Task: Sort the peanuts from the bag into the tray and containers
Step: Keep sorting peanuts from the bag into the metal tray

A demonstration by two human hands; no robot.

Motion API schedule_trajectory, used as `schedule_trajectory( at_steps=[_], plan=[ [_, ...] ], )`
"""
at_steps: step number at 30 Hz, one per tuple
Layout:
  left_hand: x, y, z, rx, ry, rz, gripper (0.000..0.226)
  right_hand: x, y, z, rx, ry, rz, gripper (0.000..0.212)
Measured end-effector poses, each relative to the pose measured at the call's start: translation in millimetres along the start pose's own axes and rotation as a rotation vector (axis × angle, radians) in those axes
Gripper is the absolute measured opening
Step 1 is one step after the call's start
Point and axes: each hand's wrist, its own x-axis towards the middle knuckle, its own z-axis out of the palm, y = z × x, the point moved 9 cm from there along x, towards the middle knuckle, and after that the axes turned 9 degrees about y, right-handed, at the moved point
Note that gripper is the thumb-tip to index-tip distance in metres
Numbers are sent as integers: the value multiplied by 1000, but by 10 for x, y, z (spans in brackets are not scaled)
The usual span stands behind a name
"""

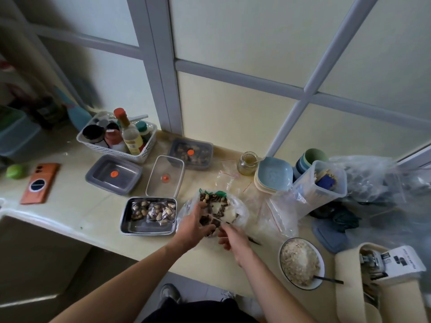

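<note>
Reaching into the bag (241,212) of peanuts (205,200) on the counter (77,206), your left grip (194,221) buried its fingers, hold unclear; your right grip (229,238) pinched the bag's near edge, beside the tray (144,226).

The clear plastic bag (240,207) of peanuts and dark seeds lies open on the pale countertop (77,206). The left hand (192,228) grips the bag's left rim. The right hand (234,240) is at the bag's near edge; it is blurred and its grip cannot be determined. Just left of the bag stands a rectangular steel tray (140,228) holding peanuts (140,212). Beyond the bag to the left are a clear rectangular container (151,180) and an open grey container (93,178). To the bag's near right is a white bowl of pale grain (300,262).
</note>
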Motion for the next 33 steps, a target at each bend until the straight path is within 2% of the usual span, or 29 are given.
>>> schedule_trajectory(
  at_steps=[4, 6, 9, 11, 13, 15, 17, 21, 27, 33],
  plan=[
    [-32, 63, 186, 19, -49, 20, 64, -147, -248, 170, -266, -54, -190, 36],
    [-48, 41, 258, 41, -68, 27, 70, -124, -250, 179, -349, -15, -213, 29],
    [-99, -2, 369, 30, -169, 34, 81, -75, -243, 100, -441, 95, -253, 6],
    [-118, -2, 378, 36, -182, 64, 86, -77, -269, 52, -534, 154, -338, 4],
    [-112, -11, 324, 70, -134, 86, 80, -110, -299, 22, -551, 189, -415, 7],
    [-88, -51, 283, 86, -86, 78, 62, -139, -327, 12, -525, 202, -469, 12],
    [-65, -83, 267, 91, -72, 16, 42, -159, -351, 10, -515, 205, -503, 15],
    [-33, -89, 279, 160, -58, -71, 18, -173, -369, 77, -559, 184, -550, 12],
    [18, -26, 154, 174, 37, -212, 10, -301, -521, 73, -614, 329, -761, 15],
    [19, 68, 73, 183, 108, -291, 22, -508, -662, 84, -627, 376, -868, 14]
  ],
)
